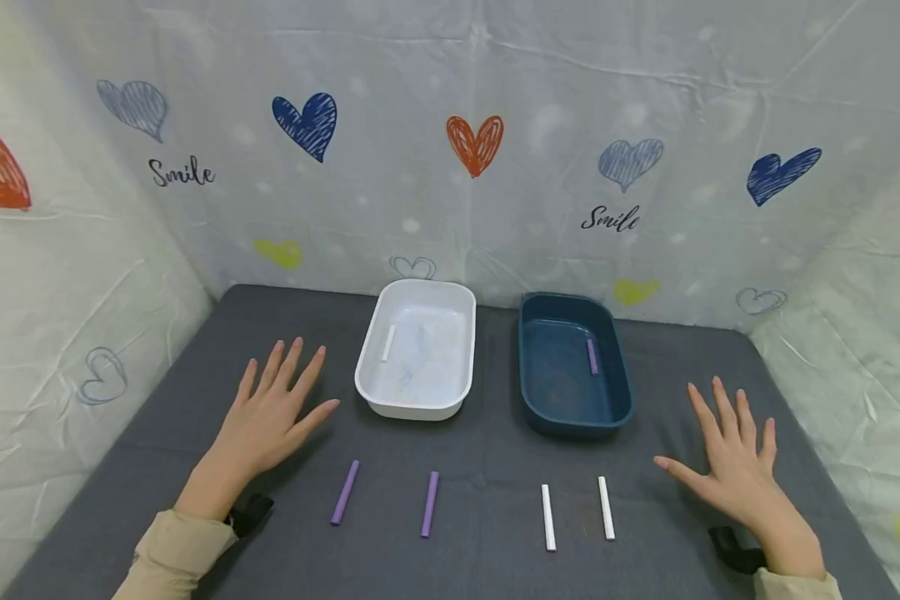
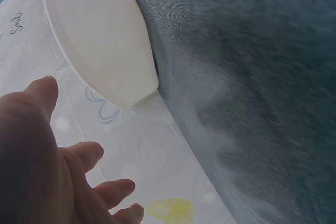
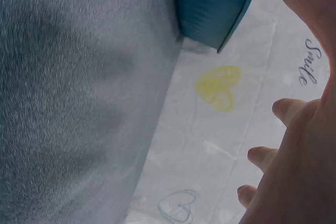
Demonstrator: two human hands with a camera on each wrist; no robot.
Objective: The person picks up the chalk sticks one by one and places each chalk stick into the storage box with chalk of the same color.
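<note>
Backdrop: a pale sheet (image 1: 450, 208) printed with hearts and the word "Smile", standing on three sides of the table from 9 round to 3 o'clock.
Table: a dark grey cloth-covered top (image 1: 487, 450), seen from above.
White tray: an oblong tub (image 1: 367, 392) at 12 o'clock, just left of centre, with one white stick (image 1: 388, 342) lying inside.
Blue tray: a matching dark tub (image 1: 570, 423) beside it, just right of centre and apart from it, with one purple stick (image 1: 592, 356) inside.
Left hand: it (image 1: 270, 412) lies flat on the cloth at 9 o'clock, fingers spread wide, holding nothing.
Right hand: it (image 1: 735, 458) lies flat at 3 o'clock, fingers equally spread, holding nothing.
Loose purple sticks: two, the left one (image 1: 345, 492) and the right one (image 1: 430, 503), at 7 o'clock, near the left hand and apart from it.
Loose white sticks: two, the left one (image 1: 548, 517) and the right one (image 1: 606, 507), at 5 o'clock, near the right hand and apart from it.
Handling: the sticks look like chalk, though the view is too small to be sure; if so they are light, stiff, brittle and dusty, best pinched at mid-length with thumb and forefinger.
Reach: each pair lies inward of its nearest hand, towards 6 o'clock.
</note>
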